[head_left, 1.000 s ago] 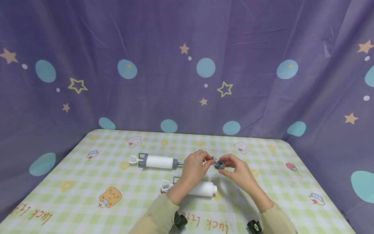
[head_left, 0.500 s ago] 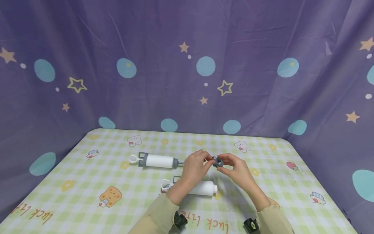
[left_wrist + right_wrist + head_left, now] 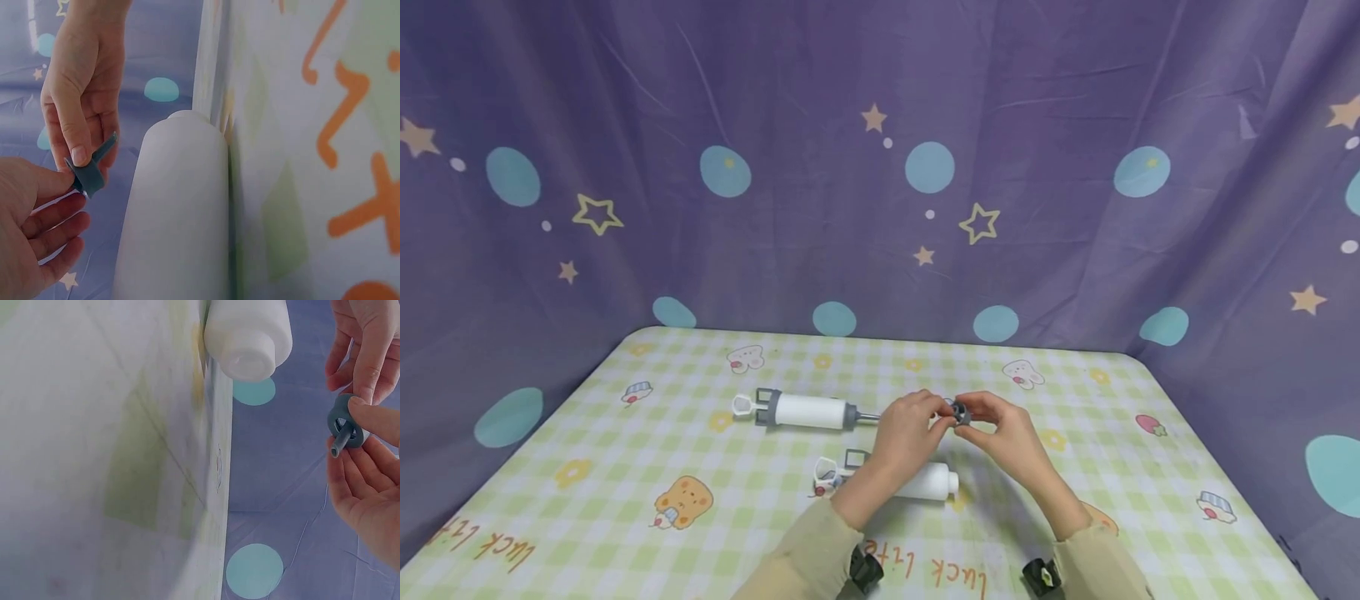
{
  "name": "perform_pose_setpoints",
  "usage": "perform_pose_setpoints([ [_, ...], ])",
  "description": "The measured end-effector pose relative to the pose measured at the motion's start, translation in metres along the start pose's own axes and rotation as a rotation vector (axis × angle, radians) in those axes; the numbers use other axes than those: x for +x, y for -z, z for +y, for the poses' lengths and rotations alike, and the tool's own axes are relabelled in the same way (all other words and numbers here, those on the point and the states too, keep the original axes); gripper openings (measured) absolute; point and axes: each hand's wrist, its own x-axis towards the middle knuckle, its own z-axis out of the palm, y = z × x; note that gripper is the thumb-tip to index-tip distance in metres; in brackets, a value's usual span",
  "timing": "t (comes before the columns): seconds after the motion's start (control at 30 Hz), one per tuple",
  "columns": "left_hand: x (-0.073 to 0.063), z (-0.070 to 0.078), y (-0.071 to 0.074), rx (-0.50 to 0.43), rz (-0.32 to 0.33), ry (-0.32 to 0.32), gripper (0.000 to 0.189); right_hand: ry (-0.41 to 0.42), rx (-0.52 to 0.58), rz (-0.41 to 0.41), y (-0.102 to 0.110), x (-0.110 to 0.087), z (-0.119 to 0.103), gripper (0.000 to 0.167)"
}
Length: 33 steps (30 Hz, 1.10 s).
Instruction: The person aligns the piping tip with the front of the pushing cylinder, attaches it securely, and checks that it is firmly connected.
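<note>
In the head view, both hands meet above the right middle of the table around a small grey ring-shaped cap with a short tube (image 3: 961, 412). My right hand (image 3: 1007, 433) grips the cap between thumb and fingers. From the other side, my left hand (image 3: 910, 433) pinches at it with thumb and forefinger. The right wrist view shows the round opening and the hollow tube (image 3: 341, 439) poking out. Below the left forearm lies a white syringe-like cylinder (image 3: 928, 482), partly hidden, with a bare white neck at its right end.
A second white syringe-like cylinder (image 3: 811, 412) lies behind, with grey ends, a white loop handle (image 3: 742, 405) and a thin metal rod pointing right, its tip behind the left hand. A checked cloth (image 3: 587, 533) covers the table; a purple curtain (image 3: 820, 242) hangs behind.
The hands have drawn closer together around the grey cap, the right hand shifting slightly left. The cap has turned and is more covered by fingers. Both cylinders lie still.
</note>
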Motion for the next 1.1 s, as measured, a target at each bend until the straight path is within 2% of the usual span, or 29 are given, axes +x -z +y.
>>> perform_pose_setpoints([
  [0.33, -0.003, -0.003, 0.001, -0.007, -0.056, -0.002, 0.010, -0.011, -0.002, -0.031, 0.001, -0.001, 0.002, 0.038],
  [0.47, -0.006, -0.005, 0.004, -0.044, -0.168, 0.040, 0.015, -0.032, -0.019, -0.065, 0.003, -0.004, 0.004, 0.038],
  [0.57, -0.008, -0.008, 0.007, -0.035, -0.266, 0.045, 0.018, -0.027, -0.041, -0.096, 0.005, -0.006, 0.007, 0.038],
  [0.9, -0.020, -0.017, 0.012, 0.069, -0.507, -0.092, 0.035, 0.050, -0.157, -0.211, 0.010, -0.015, 0.012, 0.037],
  [0.97, -0.022, -0.018, 0.013, 0.070, -0.556, -0.109, 0.041, 0.055, -0.169, -0.231, 0.011, -0.016, 0.013, 0.038],
  [1.1, -0.026, -0.018, 0.013, 0.047, -0.625, -0.096, 0.047, 0.039, -0.175, -0.280, 0.013, -0.020, 0.015, 0.039],
])
